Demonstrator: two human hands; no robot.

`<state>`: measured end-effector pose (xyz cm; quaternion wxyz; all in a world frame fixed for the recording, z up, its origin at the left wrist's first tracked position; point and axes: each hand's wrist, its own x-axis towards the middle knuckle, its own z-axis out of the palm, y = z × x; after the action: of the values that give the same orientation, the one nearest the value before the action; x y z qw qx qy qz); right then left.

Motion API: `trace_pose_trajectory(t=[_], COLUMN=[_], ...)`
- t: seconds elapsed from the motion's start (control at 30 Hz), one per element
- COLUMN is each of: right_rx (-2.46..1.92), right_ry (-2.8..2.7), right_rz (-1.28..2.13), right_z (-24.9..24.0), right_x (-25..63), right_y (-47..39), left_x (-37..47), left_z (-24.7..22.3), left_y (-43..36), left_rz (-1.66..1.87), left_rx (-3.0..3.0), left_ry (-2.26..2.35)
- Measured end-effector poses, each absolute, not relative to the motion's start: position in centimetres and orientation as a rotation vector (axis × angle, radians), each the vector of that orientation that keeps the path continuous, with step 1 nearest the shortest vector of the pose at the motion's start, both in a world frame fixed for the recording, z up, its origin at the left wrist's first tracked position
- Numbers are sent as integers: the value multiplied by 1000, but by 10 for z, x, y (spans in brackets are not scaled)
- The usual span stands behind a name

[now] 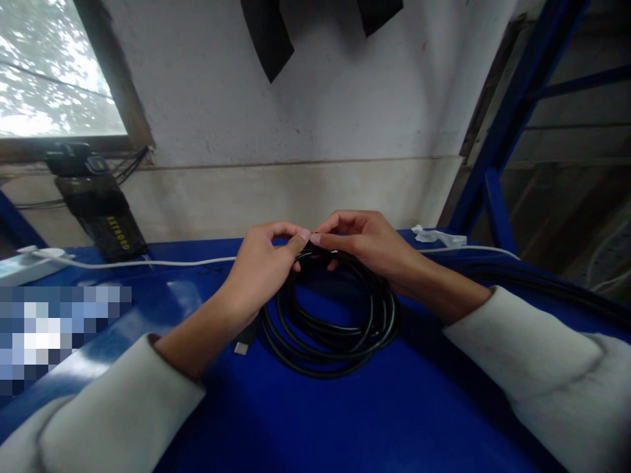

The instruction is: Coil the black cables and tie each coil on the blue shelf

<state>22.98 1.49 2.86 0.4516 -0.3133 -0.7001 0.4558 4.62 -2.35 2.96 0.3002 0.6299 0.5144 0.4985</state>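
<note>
A black cable is wound into a coil of several loops on the blue table. Both my hands meet at the coil's far side. My left hand is closed in a pinch on the cable, its thumb tip close to the other thumb. From the right, my right hand also pinches the bundled loops with thumb and fingers. Whether a tie sits between the fingertips cannot be made out. One cable plug with a metal end sticks out below my left wrist.
A dark water bottle stands at the back left beside a white power strip. A white cord runs along the table's back. Crumpled clear plastic and more black cable lie to the right, near a blue frame.
</note>
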Motion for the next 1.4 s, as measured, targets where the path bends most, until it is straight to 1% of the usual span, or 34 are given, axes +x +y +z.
trace_pose_trajectory(t=[0.4,0.63,0.77,1.03,1.4], right_rx=[-880,-892,-867,-650,-616], right_ry=[-1602,-1558,-1593,-1807,-1869], right_rz=[1288,1303,1288,1190,1088], right_z=[33,34,34,31,28], right_x=[224,222,224,228,229], right_y=[10,10,10,14,16], left_x=[46,46,47,43,45], left_z=[27,31,32,31,34], left_y=[-21,-24,-24,-19,-21], left_rz=[1263,1226,1247,1280,1329], left_rx=[1728,1766,1739,1716,1723], left_ry=[1344,1336,1386,1453,1405])
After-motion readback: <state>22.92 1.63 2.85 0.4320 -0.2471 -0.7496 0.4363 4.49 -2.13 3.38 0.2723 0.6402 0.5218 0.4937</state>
